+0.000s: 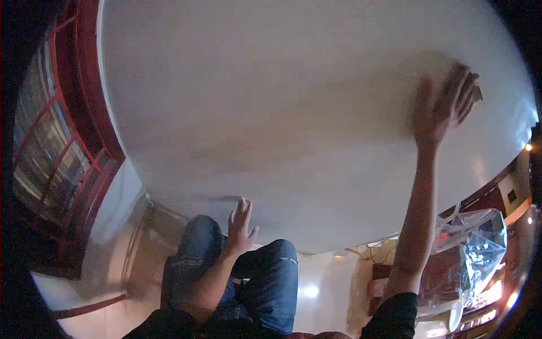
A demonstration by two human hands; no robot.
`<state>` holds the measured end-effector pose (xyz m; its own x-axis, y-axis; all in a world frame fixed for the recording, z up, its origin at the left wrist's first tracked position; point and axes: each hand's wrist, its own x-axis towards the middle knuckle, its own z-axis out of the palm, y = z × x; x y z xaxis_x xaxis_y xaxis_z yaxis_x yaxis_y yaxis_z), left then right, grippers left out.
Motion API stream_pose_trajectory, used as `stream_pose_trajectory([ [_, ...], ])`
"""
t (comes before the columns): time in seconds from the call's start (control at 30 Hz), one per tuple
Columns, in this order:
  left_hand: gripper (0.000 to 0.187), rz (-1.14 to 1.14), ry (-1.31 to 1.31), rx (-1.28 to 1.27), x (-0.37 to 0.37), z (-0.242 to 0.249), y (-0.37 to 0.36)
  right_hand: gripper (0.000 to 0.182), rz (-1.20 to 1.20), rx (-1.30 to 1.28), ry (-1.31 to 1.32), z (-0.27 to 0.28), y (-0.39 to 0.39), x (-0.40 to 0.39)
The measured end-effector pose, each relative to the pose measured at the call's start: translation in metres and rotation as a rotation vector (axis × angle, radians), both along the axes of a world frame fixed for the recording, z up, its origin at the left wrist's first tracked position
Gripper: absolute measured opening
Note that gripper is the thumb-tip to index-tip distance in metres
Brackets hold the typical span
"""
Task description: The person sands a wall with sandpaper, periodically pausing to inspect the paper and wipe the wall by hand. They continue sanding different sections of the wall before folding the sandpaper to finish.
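A large pale wall (271, 101) fills most of the head view. High on its right side, my right hand (446, 107) reaches out with a straight arm and presses against the surface. The thumb stands off to the left, while the fingers lie together over a small flat piece whose dark edge (480, 92) peeks out beside them; I cannot tell what it is. Low at the wall's foot, my left hand (241, 229) is open, fingers stretched upward close to the wall, holding nothing. My bent knees in blue jeans (271, 265) are just below it.
A red-framed window (82, 113) with bars borders the wall on the left. On the lower right stands dark reddish furniture (440, 274) partly covered by clear plastic sheeting (483, 248). Light floor tiles (316, 294) lie below, and bright lamps (528, 147) glow at the far right.
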<state>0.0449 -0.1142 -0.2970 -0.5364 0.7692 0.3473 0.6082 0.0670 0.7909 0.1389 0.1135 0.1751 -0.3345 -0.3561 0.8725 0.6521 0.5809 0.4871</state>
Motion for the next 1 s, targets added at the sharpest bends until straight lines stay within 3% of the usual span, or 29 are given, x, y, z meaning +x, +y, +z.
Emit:
stream_pose_trajectory([
  [0.03,0.091,0.006,0.013,-0.019,0.001,0.001,0.000,0.083,0.018,0.002,0.032,-0.003,-0.005,-0.006],
  [0.13,0.084,0.035,0.088,-0.046,0.002,0.002,0.003,0.079,-0.056,-0.087,-0.462,-0.064,-0.027,-0.006],
  [0.17,0.072,0.085,0.111,0.037,0.005,0.010,-0.001,0.079,-0.060,-0.086,-0.625,-0.082,-0.028,-0.002],
  [0.23,0.061,0.120,0.140,0.120,0.008,0.036,-0.007,0.075,-0.088,-0.124,-0.615,-0.095,-0.035,-0.001],
  [0.27,0.045,0.080,0.155,0.201,0.009,0.057,-0.010,0.072,-0.108,-0.156,-0.615,-0.099,-0.036,0.001],
  [0.37,0.014,-0.045,0.162,0.370,0.019,0.149,-0.027,0.071,-0.106,-0.103,-0.583,-0.098,-0.035,-0.001],
  [0.47,0.014,-0.228,0.306,0.447,0.029,0.232,-0.055,0.069,-0.105,-0.109,-0.563,-0.100,-0.031,-0.001],
  [0.53,0.014,-0.282,0.366,0.483,0.031,0.267,-0.063,0.069,-0.099,-0.127,-0.573,-0.099,-0.031,-0.001],
  [0.6,0.015,-0.426,0.607,0.651,0.031,0.289,-0.067,0.068,-0.109,-0.110,-0.561,-0.098,-0.031,-0.002],
  [0.73,0.017,-0.479,0.631,0.710,0.039,0.304,-0.068,0.070,-0.085,-0.124,-0.552,-0.097,-0.031,-0.003],
  [1.0,0.025,-0.481,0.390,0.834,0.058,0.296,-0.073,0.069,-0.125,-0.069,-0.556,-0.095,-0.035,0.002],
])
